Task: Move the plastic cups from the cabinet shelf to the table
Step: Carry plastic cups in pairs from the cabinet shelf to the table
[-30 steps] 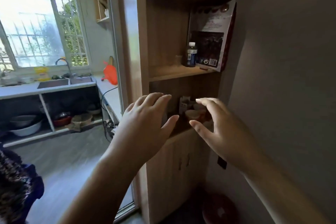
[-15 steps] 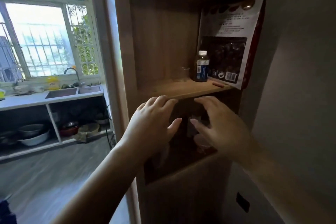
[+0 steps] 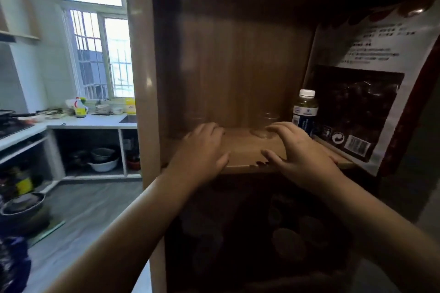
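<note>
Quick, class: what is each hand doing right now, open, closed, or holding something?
Left hand: open, holding nothing, over the shelf.
Right hand: open, holding nothing, fingertips close to a clear cup.

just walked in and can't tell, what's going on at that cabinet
A person is reaching both hands onto a wooden cabinet shelf. The right hand is spread open just in front of a clear plastic cup, fingertips close to it but not closed around it. The left hand is open over the shelf's left side, where a second clear cup is only faintly visible. Nothing is lifted yet. A bottle stands beside the cup.
</note>
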`<state>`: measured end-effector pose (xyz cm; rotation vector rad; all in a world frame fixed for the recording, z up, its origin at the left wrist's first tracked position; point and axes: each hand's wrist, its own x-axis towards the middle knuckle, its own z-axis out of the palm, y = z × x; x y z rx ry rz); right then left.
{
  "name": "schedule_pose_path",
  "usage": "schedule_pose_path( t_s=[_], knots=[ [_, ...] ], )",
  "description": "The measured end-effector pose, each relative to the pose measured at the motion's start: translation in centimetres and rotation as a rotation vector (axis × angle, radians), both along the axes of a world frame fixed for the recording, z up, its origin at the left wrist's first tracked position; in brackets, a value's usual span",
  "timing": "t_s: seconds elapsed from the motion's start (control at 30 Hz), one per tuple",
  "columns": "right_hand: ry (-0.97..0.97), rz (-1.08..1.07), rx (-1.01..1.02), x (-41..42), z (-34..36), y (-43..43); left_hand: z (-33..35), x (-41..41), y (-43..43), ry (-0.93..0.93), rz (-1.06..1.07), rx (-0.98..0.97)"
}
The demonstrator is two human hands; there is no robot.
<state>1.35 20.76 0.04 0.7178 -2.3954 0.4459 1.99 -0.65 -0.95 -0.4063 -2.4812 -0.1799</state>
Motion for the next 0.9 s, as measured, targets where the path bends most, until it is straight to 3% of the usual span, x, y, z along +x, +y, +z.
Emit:
schedule_pose_path(
  t_s=[0.33,0.5,0.73,0.9],
  knots=[
    [-0.061,0.007,0.013,-11.7,0.6,1.2,1.3,-6.8,-0.2,-0.120,0.237,0.056],
    [-0.096,0.002,-0.030,-14.5,0.6,1.2,1.5,-8.1,0.2,-0.110,0.254,0.087],
    [-0.086,0.011,0.066,-15.5,0.9,1.1,1.6,-9.0,-0.2,-0.172,0.299,0.086],
    [-0.084,0.033,0.106,-15.7,1.0,1.0,1.8,-9.1,-0.2,-0.132,0.207,0.107]
  ],
)
